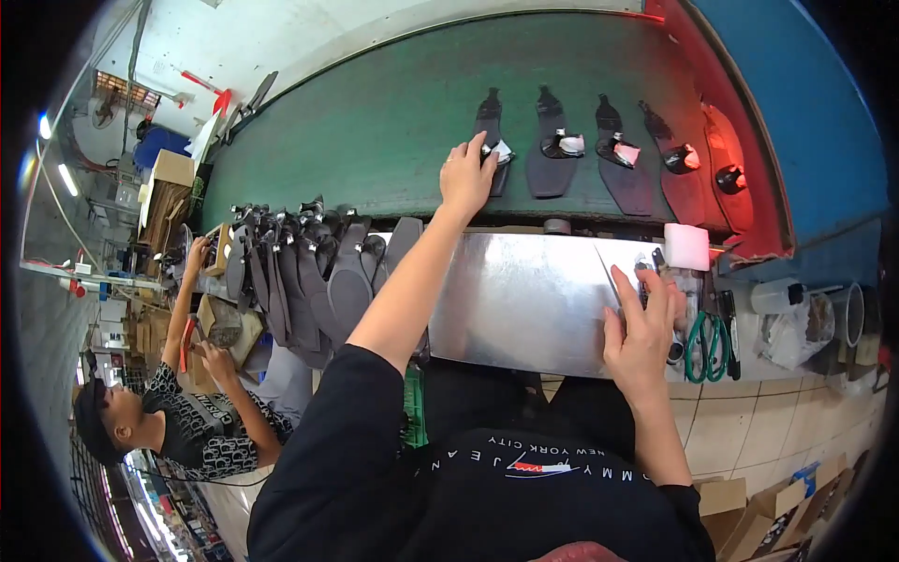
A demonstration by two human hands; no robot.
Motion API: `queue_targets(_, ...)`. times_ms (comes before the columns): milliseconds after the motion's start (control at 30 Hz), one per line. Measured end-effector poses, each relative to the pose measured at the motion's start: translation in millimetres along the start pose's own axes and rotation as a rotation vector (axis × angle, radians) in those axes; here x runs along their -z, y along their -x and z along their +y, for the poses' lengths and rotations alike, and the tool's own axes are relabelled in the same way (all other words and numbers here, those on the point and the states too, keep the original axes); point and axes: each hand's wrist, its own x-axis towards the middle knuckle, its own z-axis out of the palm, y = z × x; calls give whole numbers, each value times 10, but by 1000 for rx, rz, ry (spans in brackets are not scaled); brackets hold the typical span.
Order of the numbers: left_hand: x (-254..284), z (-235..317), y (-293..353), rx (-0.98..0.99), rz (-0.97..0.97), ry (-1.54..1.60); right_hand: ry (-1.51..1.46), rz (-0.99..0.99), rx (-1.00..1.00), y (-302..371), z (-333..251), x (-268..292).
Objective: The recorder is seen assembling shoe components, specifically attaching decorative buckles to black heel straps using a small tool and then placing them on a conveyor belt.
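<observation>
My left hand (467, 175) reaches forward over the dark green conveyor belt (375, 122) and rests its fingers on a dark sole piece (491, 122) with a small white tag. Three more dark sole pieces (548, 164) lie in a row to its right, moving toward a red-lit opening (726, 150). My right hand (642, 332) lies flat, fingers spread, on the shiny metal plate (515, 300) in front of me, near small tools at the plate's right edge. It holds nothing.
A stack of dark sole pieces (309, 272) stands at the plate's left. Green-handled scissors (704, 345), a white block (686, 246) and containers (847, 314) sit at right. A person (178, 421) works at lower left. Cardboard boxes (749, 520) stand on the tiled floor.
</observation>
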Motion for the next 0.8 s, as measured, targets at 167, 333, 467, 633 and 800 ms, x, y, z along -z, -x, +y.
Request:
queue_targets(167, 262, 287, -26, -34, 209, 337, -96, 140, 63, 148, -112, 181)
queue_targets(333, 1199, 1096, 503, 173, -193, 1162, -1244, 29, -320, 199, -51, 114)
queue_targets(467, 1716, 1251, 1481, 344, -678, 1463, -1799, -3, -167, 78, -430, 133)
queue_targets(633, 1812, 1031, 2085, 424, -518, 1672, -1632, 21, -109, 152, -680, 294)
queue_targets(800, 1883, 797, 2275, 477, -458, 1567, -1170, -195, -165, 438, -840, 305)
